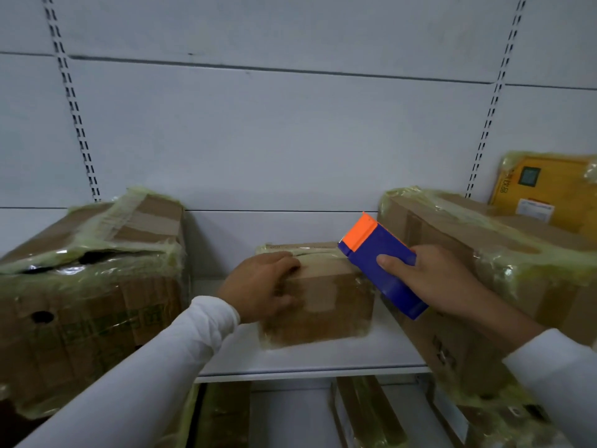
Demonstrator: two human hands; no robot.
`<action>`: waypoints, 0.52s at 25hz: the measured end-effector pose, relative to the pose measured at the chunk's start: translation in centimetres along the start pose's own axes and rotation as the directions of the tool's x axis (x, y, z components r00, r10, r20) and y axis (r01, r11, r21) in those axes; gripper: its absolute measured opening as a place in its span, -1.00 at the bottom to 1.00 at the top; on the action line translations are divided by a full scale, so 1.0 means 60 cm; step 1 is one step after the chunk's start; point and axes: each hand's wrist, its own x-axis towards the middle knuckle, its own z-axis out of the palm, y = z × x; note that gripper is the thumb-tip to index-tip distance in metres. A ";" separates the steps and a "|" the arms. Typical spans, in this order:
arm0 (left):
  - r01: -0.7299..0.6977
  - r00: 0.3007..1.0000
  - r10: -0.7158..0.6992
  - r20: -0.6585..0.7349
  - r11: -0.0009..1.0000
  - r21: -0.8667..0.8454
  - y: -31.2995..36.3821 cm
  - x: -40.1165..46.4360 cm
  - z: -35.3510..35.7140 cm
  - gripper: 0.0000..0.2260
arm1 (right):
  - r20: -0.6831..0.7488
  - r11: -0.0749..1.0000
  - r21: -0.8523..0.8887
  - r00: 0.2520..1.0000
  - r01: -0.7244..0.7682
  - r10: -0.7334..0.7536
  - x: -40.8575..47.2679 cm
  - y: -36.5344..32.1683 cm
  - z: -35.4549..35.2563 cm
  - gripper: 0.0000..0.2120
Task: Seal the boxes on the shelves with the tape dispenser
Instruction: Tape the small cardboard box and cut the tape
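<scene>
The blue tape dispenser [384,265] with its orange end [360,232] tilted up and to the left sits in the right hand [433,279], thumb lying across its near face, the other fingers hidden behind it. Its orange tip hangs just above the far right corner of the small box [326,302] at mid-shelf. The left hand [261,286] grips that box's left top edge, fingers curled over it. A large taped box [87,286] stands to the left, another [484,270] to the right, on the white shelf [310,360].
</scene>
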 end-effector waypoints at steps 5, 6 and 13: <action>-0.001 0.998 0.003 0.069 1.000 -0.021 -0.048 0.011 0.001 -0.43 | -0.012 0.995 0.095 1.000 0.006 -0.005 -0.002 0.008 -0.023 -0.49; 0.036 0.996 -0.036 0.076 0.999 0.004 -0.062 0.010 -0.002 -0.46 | -0.022 0.991 0.132 1.000 0.008 -0.005 -0.002 0.008 -0.025 -0.49; 0.062 0.974 -0.087 -0.207 0.990 -0.124 -0.002 -0.002 -0.009 -0.64 | 0.042 0.980 0.198 0.999 0.003 -0.012 0.007 0.002 -0.009 -0.52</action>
